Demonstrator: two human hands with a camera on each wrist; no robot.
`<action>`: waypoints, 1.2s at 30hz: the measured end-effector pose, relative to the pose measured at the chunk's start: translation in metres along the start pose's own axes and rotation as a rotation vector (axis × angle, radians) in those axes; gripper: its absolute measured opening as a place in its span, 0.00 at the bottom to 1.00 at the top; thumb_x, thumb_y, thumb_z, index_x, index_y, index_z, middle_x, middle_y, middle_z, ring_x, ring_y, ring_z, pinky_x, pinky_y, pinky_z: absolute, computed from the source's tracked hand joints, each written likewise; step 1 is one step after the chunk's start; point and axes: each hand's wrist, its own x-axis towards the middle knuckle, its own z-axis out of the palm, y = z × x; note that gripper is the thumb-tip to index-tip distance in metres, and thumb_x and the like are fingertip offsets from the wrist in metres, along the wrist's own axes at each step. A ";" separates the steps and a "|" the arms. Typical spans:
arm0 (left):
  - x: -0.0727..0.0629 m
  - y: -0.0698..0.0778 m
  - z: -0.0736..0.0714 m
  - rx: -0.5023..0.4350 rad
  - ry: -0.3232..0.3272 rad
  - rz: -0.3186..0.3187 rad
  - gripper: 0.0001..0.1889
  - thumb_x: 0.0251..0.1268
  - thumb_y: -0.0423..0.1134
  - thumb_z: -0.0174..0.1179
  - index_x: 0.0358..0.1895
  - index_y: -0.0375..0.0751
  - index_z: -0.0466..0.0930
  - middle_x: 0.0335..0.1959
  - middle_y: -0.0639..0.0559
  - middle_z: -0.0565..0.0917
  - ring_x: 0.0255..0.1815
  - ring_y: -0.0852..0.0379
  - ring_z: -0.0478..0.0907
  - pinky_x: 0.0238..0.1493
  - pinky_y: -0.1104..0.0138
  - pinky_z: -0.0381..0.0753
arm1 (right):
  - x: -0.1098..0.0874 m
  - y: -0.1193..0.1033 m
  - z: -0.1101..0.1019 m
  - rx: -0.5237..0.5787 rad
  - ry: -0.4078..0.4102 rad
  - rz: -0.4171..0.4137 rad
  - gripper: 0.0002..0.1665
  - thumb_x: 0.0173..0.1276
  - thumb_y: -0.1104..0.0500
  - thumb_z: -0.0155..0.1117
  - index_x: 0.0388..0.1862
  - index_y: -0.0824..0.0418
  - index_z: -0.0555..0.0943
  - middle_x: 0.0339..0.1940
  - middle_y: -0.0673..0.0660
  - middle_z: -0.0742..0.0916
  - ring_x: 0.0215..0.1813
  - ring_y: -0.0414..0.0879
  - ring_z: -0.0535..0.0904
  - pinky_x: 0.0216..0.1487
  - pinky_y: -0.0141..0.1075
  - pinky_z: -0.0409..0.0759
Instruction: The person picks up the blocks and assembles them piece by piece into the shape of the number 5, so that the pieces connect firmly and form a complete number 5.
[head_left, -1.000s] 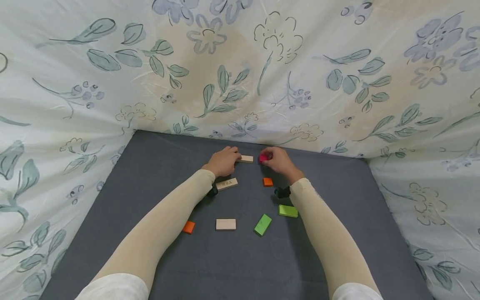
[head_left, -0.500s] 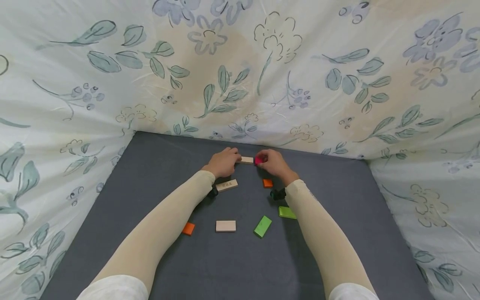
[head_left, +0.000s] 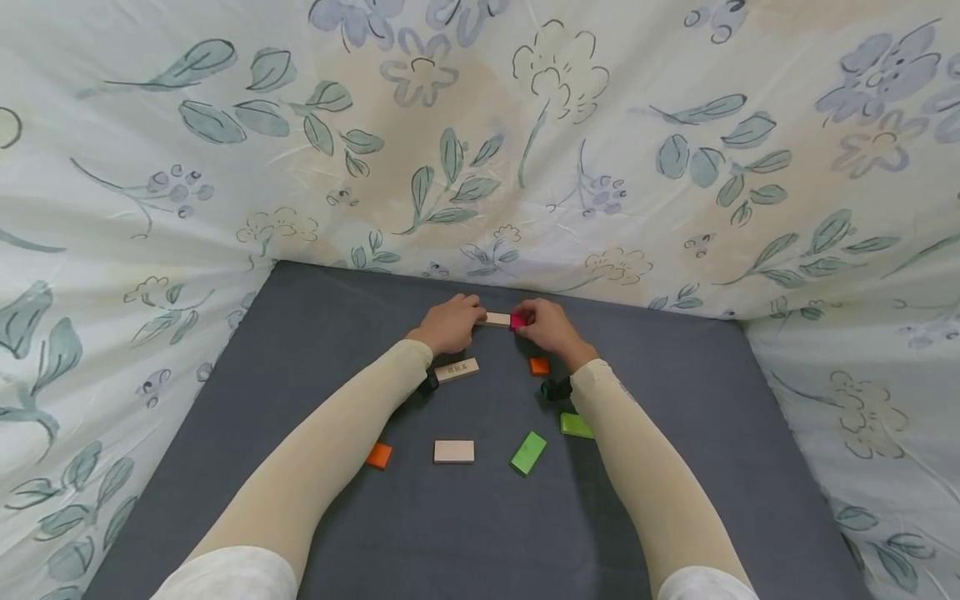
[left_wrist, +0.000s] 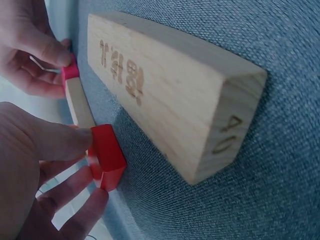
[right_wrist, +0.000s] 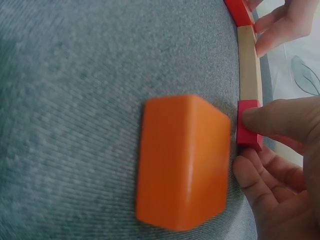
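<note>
At the back of the dark cloth, my left hand [head_left: 448, 323] pinches a red block [left_wrist: 107, 152] between thumb and fingers. A plain wooden block [right_wrist: 248, 65] stretches from it toward the right. My right hand [head_left: 553, 327] grips a magenta block [right_wrist: 247, 131] by its sides, its end right at the wooden block's end. Together the three form a row in both wrist views. Nearer to me, a wooden block with engraved characters [left_wrist: 165, 90] lies beside my left wrist, "40" marked on its end. An orange block [right_wrist: 182, 162] lies just in front of my right hand.
Closer to me on the dark cloth [head_left: 465, 533] lie a pale wooden block [head_left: 453, 452], a green block [head_left: 528, 453] and a lime block [head_left: 576, 425] partly behind my right sleeve. Another orange block [head_left: 379, 455] shows beside my left sleeve. A flowered curtain [head_left: 480, 150] rises behind.
My right hand has moved left with the magenta block, and the small gap to the wooden block's end has closed. My left hand has stayed in place.
</note>
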 end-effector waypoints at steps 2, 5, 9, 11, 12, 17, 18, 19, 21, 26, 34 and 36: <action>0.000 0.000 0.000 -0.001 0.003 0.002 0.21 0.82 0.29 0.57 0.71 0.47 0.83 0.61 0.49 0.77 0.61 0.49 0.73 0.50 0.53 0.85 | -0.001 0.000 0.001 0.018 0.002 0.003 0.18 0.75 0.65 0.73 0.61 0.62 0.88 0.48 0.59 0.89 0.47 0.54 0.84 0.49 0.48 0.84; 0.000 0.001 -0.001 -0.005 0.006 0.003 0.21 0.81 0.30 0.57 0.71 0.46 0.83 0.61 0.49 0.77 0.60 0.49 0.73 0.49 0.52 0.85 | -0.002 -0.001 0.002 0.032 0.006 0.000 0.18 0.75 0.65 0.73 0.61 0.62 0.88 0.48 0.58 0.89 0.47 0.54 0.84 0.49 0.48 0.84; -0.001 0.001 -0.004 -0.004 -0.001 0.006 0.19 0.81 0.30 0.59 0.69 0.46 0.84 0.59 0.50 0.77 0.59 0.49 0.73 0.49 0.52 0.84 | 0.000 -0.003 0.002 0.020 0.001 0.001 0.18 0.75 0.65 0.73 0.62 0.62 0.87 0.49 0.58 0.88 0.47 0.54 0.83 0.49 0.48 0.84; -0.001 0.000 -0.004 0.007 -0.005 0.015 0.17 0.80 0.30 0.61 0.66 0.46 0.84 0.58 0.50 0.77 0.57 0.49 0.73 0.49 0.52 0.83 | 0.000 -0.004 0.002 0.010 -0.004 0.003 0.19 0.75 0.65 0.73 0.63 0.62 0.87 0.50 0.59 0.88 0.47 0.54 0.83 0.50 0.48 0.83; -0.001 0.001 -0.003 0.017 -0.008 0.023 0.16 0.80 0.30 0.62 0.65 0.45 0.84 0.57 0.50 0.76 0.57 0.49 0.72 0.49 0.52 0.83 | -0.001 -0.004 0.002 0.006 -0.007 0.004 0.19 0.75 0.65 0.72 0.63 0.62 0.87 0.49 0.59 0.88 0.46 0.55 0.83 0.49 0.49 0.83; -0.001 0.005 -0.003 0.079 -0.041 0.088 0.16 0.78 0.31 0.65 0.65 0.42 0.82 0.61 0.47 0.76 0.60 0.48 0.73 0.51 0.53 0.84 | -0.005 -0.002 0.005 -0.030 -0.016 0.002 0.19 0.75 0.64 0.72 0.63 0.63 0.87 0.50 0.60 0.86 0.45 0.55 0.81 0.49 0.48 0.82; -0.001 0.005 -0.004 0.086 -0.047 0.095 0.17 0.79 0.31 0.65 0.65 0.42 0.82 0.62 0.47 0.76 0.61 0.47 0.73 0.52 0.54 0.84 | -0.005 -0.002 0.005 -0.034 -0.017 -0.004 0.19 0.75 0.64 0.73 0.63 0.63 0.87 0.50 0.60 0.86 0.46 0.55 0.81 0.50 0.48 0.82; 0.000 0.005 -0.006 0.090 -0.052 0.096 0.17 0.79 0.31 0.64 0.66 0.42 0.81 0.64 0.46 0.76 0.62 0.47 0.73 0.52 0.54 0.84 | -0.004 -0.002 0.004 -0.035 -0.014 -0.012 0.19 0.74 0.64 0.73 0.63 0.63 0.87 0.51 0.61 0.86 0.47 0.55 0.81 0.51 0.49 0.82; 0.003 0.004 -0.010 0.090 -0.052 0.088 0.15 0.81 0.31 0.61 0.65 0.41 0.81 0.65 0.46 0.76 0.62 0.47 0.74 0.54 0.54 0.83 | -0.002 -0.004 0.002 -0.028 -0.003 -0.030 0.20 0.74 0.64 0.73 0.63 0.64 0.87 0.53 0.62 0.85 0.49 0.56 0.81 0.52 0.50 0.83; 0.007 0.007 -0.018 0.063 -0.057 0.080 0.14 0.85 0.32 0.54 0.65 0.39 0.82 0.65 0.44 0.77 0.63 0.45 0.74 0.58 0.53 0.82 | -0.001 -0.004 -0.003 0.007 0.010 -0.029 0.21 0.73 0.64 0.74 0.64 0.64 0.87 0.56 0.63 0.84 0.52 0.58 0.83 0.55 0.50 0.83; 0.004 0.008 -0.018 -0.014 -0.050 0.085 0.19 0.85 0.34 0.56 0.72 0.38 0.80 0.71 0.40 0.75 0.70 0.41 0.72 0.68 0.50 0.77 | -0.005 -0.001 0.001 0.008 -0.001 -0.016 0.21 0.75 0.61 0.73 0.65 0.62 0.87 0.57 0.62 0.83 0.53 0.56 0.82 0.55 0.49 0.84; 0.002 0.007 -0.019 -0.045 -0.038 0.075 0.21 0.85 0.34 0.56 0.74 0.39 0.79 0.74 0.39 0.72 0.73 0.39 0.70 0.68 0.49 0.77 | -0.006 -0.001 0.000 0.007 0.008 -0.019 0.21 0.74 0.61 0.74 0.65 0.61 0.87 0.57 0.63 0.82 0.51 0.56 0.82 0.53 0.48 0.83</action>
